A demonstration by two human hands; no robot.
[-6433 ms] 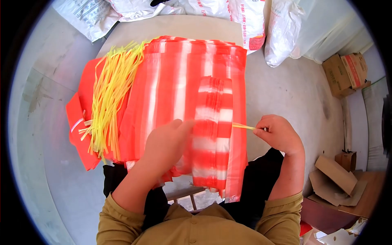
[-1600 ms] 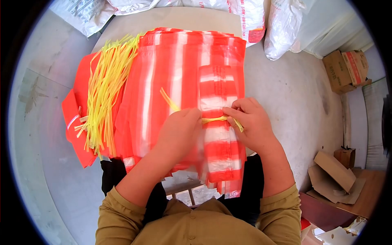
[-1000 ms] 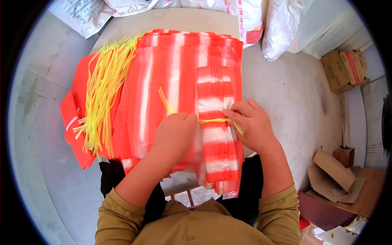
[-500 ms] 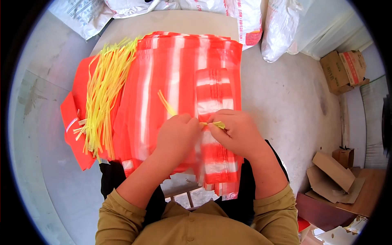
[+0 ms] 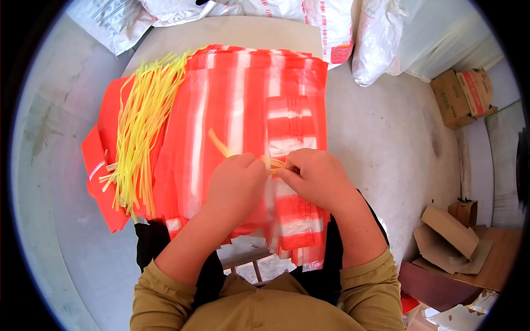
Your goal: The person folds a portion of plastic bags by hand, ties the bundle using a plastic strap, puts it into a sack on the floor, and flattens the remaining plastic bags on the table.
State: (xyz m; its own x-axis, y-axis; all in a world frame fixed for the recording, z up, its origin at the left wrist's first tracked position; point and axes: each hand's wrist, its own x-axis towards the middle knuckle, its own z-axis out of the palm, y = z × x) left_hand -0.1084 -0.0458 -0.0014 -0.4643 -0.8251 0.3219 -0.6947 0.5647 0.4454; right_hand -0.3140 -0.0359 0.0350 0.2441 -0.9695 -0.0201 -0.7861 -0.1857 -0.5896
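A folded bundle of red-and-white striped plastic bags [image 5: 295,129] lies lengthwise over a wide stack of the same striped bags [image 5: 223,99]. Across the bundle's middle, my two hands grip a yellow plastic tie strip [image 5: 220,144]. My left hand [image 5: 237,182] is closed on it, with a loose end sticking out at the upper left. Pinched fingers of my right hand [image 5: 314,174] hold the strip's other part, where a small loop shows between the hands. Just how the strip crosses there is partly hidden by the fingers.
Many yellow strips [image 5: 144,132] lie in a heap on the stack's left side, over red folded plastic [image 5: 105,160]. White printed sacks [image 5: 331,33] stand behind the table [image 5: 248,27]. Cardboard boxes [image 5: 461,96] sit at the right, with an opened carton [image 5: 450,243] lower down.
The strip's short end by my right fingers has been drawn in, and a loop now shows between the hands. My left hand has shifted slightly left.
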